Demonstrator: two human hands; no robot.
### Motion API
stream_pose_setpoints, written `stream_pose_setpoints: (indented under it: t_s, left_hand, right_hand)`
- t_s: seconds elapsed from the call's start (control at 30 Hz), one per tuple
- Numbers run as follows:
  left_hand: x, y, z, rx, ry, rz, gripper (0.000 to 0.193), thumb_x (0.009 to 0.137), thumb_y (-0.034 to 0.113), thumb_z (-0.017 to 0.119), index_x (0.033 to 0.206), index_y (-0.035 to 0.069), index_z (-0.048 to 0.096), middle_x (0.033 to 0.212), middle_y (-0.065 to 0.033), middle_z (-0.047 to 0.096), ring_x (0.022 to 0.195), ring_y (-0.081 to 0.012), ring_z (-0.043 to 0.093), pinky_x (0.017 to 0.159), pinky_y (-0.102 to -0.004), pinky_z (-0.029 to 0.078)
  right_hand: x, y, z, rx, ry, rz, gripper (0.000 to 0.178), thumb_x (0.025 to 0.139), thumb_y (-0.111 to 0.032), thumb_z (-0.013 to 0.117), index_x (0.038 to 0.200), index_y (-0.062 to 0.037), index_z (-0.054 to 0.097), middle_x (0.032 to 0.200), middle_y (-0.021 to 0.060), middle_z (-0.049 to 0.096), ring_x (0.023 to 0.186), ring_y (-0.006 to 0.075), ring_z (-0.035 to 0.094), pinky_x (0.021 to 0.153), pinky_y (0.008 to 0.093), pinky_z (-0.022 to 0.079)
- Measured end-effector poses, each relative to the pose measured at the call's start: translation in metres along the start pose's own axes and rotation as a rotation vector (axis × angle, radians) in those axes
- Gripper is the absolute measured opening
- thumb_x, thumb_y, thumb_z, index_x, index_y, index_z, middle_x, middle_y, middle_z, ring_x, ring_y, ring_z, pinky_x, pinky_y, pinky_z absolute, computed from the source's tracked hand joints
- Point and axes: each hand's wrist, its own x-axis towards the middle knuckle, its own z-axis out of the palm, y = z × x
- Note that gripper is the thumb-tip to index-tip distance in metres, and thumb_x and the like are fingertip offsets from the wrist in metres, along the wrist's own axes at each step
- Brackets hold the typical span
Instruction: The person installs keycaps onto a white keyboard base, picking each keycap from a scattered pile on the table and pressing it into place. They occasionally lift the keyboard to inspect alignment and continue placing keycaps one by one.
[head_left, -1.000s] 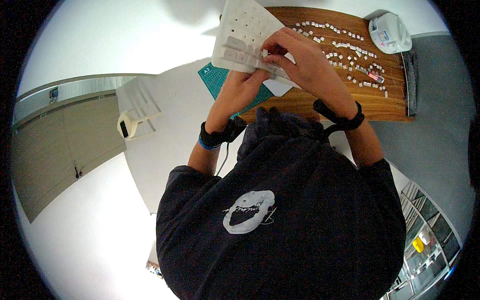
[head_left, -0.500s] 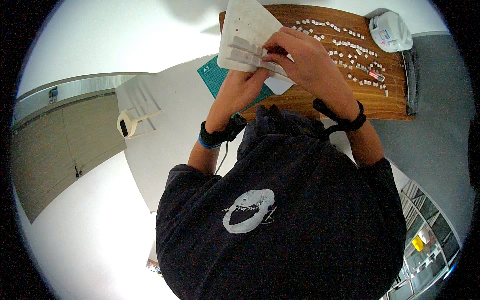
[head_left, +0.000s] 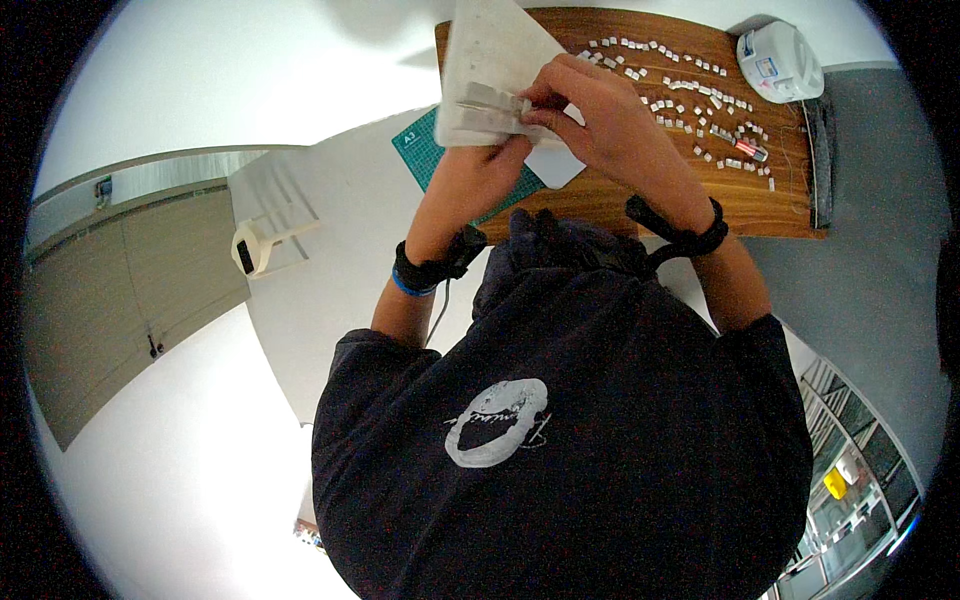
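Observation:
A white keyboard panel (head_left: 495, 50) stands tilted up over the far part of the table, with paler raised blocks along its lower part. My left hand (head_left: 480, 170) grips its lower edge, fingers hidden behind it. Against the panel's face, my right hand (head_left: 600, 105) is closed in a pinch at the row of blocks; what lies between the fingertips is too small and blurred to make out. To the right, several small white keycaps (head_left: 690, 87) lie in loose rows on the wooden table (head_left: 600, 205).
Under the panel lie a green cutting mat (head_left: 418, 150) and a white sheet (head_left: 556, 168). Among the keycaps rests a red-and-white handled tool (head_left: 748, 150). A white rounded container (head_left: 780, 62) and a dark strip (head_left: 821, 170) line the table's right side. A pale stool (head_left: 250, 250) stands left.
The panel has tilted slightly and is blurred by motion. My right hand has shifted a little left, its pinch still at the blocks. My left hand keeps its grip.

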Motion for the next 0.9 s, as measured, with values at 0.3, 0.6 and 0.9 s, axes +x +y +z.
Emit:
stream_pose_setpoints:
  t_s: [0.3, 0.6, 0.9]
  left_hand:
    - [0.001, 0.005, -0.003, -0.298, -0.030, -0.101, 0.030, 0.098, 0.010, 0.053, 0.123, -0.004, 0.061, 0.115, -0.0155, 0.068, 0.107, -0.0236, 0.066, 0.092, -0.0359, 0.054]
    - [-0.004, 0.011, -0.008, -0.411, -0.034, -0.135, 0.034, 0.097, 0.007, 0.055, 0.128, -0.006, 0.058, 0.118, -0.0175, 0.066, 0.108, -0.0255, 0.066, 0.093, -0.0364, 0.056]
    - [-0.005, 0.015, -0.011, -0.437, -0.051, -0.157, 0.036, 0.096, 0.005, 0.055, 0.130, -0.006, 0.056, 0.121, -0.0187, 0.065, 0.110, -0.0281, 0.066, 0.092, -0.0379, 0.058]
  right_hand:
    - [-0.004, -0.003, -0.001, 0.152, 0.058, 0.031, 0.027, 0.087, -0.007, 0.075, 0.112, -0.0022, 0.067, 0.102, 0.0093, 0.069, 0.090, 0.0163, 0.071, 0.081, 0.0281, 0.058]
    - [-0.007, 0.001, -0.001, 0.217, 0.051, 0.086, 0.026, 0.087, -0.007, 0.075, 0.111, -0.0021, 0.067, 0.100, 0.0084, 0.070, 0.091, 0.0154, 0.071, 0.082, 0.0284, 0.058]
    - [-0.004, -0.008, -0.002, 0.226, 0.125, 0.007, 0.023, 0.084, -0.014, 0.077, 0.102, -0.0042, 0.067, 0.091, 0.0105, 0.068, 0.084, 0.0227, 0.072, 0.076, 0.0334, 0.058]
